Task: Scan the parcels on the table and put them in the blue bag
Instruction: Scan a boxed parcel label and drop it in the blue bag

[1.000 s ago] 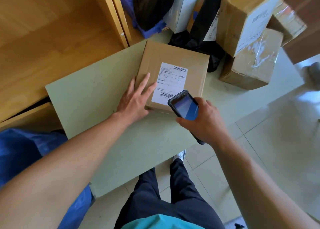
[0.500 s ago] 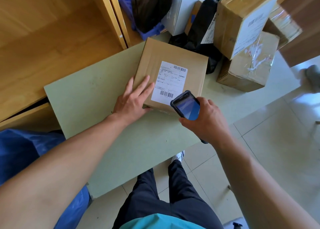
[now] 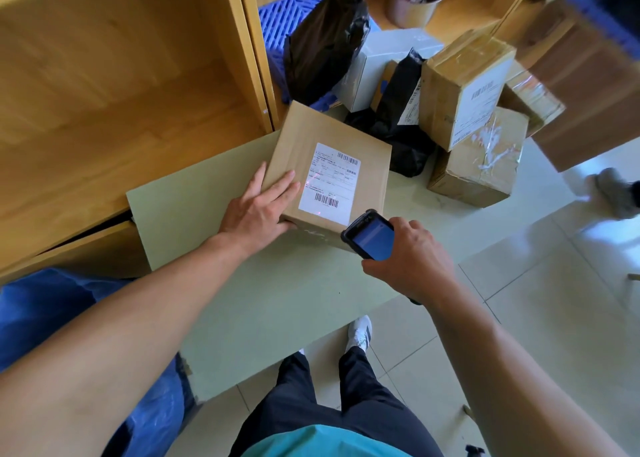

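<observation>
Under your left hand [image 3: 258, 211] the cardboard parcel [image 3: 332, 176] lies flat on the pale green table [image 3: 277, 304], near its far edge; your palm rests open against the parcel's near-left corner with the fingers spread over its top, pressing rather than gripping. Your right hand [image 3: 408, 262] is wrapped around the handheld scanner [image 3: 369, 237], its lit screen facing up at you and its nose aimed at the parcel's near edge. Red dots of light fall on the white shipping label [image 3: 329, 185], so the scan looks to be in hand now. Judge the parcel as stiff and probably light: it is a shallow, square-cornered carton that should not sag, with plain matte board that gives your skin decent grip. When you lift it, take it by two opposite side edges, or slide your fingers under the near-left corner you already cover, and keep off the glossy label, which is likely slicker. It looks clean and tan, uncrushed, with the label carrying one barcode near its top and another near its bottom. Beyond it, more taped boxes [image 3: 474, 166] and black poly mailers [image 3: 398, 117] sit heaped at the table's far right. Down at your left, beside the table, waits the blue bag [image 3: 45, 311], well apart from the parcel.
</observation>
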The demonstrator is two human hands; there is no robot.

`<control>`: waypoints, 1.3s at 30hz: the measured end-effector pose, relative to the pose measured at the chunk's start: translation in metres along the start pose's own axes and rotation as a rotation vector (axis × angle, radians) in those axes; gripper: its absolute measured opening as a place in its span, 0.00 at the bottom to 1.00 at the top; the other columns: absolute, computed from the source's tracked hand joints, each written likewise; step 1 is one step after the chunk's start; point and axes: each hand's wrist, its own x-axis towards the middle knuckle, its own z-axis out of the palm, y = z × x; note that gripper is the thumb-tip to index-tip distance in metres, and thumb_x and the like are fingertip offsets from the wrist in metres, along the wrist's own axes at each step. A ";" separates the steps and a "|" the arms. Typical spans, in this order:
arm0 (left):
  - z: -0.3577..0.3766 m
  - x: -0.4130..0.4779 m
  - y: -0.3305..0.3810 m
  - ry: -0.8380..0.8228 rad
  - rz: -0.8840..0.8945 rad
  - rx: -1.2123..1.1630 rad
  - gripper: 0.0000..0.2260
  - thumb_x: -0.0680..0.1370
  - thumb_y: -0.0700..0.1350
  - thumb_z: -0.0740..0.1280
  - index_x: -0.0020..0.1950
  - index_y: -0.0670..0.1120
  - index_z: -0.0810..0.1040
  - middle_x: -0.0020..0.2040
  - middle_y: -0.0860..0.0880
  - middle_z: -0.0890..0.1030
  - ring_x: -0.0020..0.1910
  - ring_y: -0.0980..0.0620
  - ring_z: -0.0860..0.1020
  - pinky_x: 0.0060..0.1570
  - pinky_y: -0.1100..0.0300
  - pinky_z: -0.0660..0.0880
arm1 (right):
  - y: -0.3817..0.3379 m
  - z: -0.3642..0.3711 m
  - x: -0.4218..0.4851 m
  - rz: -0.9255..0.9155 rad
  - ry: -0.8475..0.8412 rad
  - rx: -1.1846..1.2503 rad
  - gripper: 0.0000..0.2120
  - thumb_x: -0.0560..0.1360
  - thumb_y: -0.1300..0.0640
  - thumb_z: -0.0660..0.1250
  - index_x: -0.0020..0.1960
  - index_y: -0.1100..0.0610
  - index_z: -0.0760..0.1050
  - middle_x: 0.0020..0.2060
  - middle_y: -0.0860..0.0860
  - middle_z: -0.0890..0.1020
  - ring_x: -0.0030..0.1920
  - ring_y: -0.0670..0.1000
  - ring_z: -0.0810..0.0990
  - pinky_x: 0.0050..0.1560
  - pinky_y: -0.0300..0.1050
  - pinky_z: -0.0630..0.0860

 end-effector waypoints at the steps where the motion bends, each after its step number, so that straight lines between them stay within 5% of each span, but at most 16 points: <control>1: -0.004 -0.002 -0.001 0.001 0.001 0.006 0.38 0.66 0.54 0.83 0.74 0.48 0.76 0.76 0.54 0.72 0.76 0.33 0.65 0.44 0.34 0.82 | -0.001 -0.001 -0.003 -0.001 0.002 0.000 0.31 0.66 0.38 0.72 0.63 0.51 0.68 0.48 0.48 0.72 0.46 0.52 0.76 0.43 0.50 0.80; 23: -0.071 -0.064 -0.028 0.147 0.076 0.061 0.36 0.67 0.50 0.82 0.74 0.48 0.75 0.76 0.53 0.71 0.78 0.34 0.63 0.39 0.37 0.83 | -0.045 -0.016 -0.075 -0.010 0.112 -0.011 0.29 0.66 0.35 0.72 0.59 0.50 0.70 0.46 0.48 0.74 0.45 0.51 0.76 0.42 0.48 0.75; 34: -0.101 -0.164 -0.036 0.169 -0.170 0.122 0.34 0.69 0.51 0.80 0.73 0.47 0.76 0.74 0.50 0.74 0.77 0.30 0.63 0.48 0.33 0.81 | -0.085 0.003 -0.118 -0.210 0.174 0.083 0.35 0.69 0.35 0.73 0.67 0.52 0.68 0.54 0.50 0.74 0.50 0.52 0.74 0.50 0.51 0.77; 39: -0.118 -0.234 -0.022 0.258 -0.261 0.143 0.32 0.71 0.52 0.79 0.74 0.48 0.75 0.75 0.53 0.73 0.78 0.35 0.62 0.43 0.37 0.83 | -0.106 0.018 -0.145 -0.328 0.128 0.052 0.34 0.67 0.35 0.73 0.65 0.51 0.69 0.52 0.49 0.74 0.49 0.52 0.76 0.50 0.52 0.78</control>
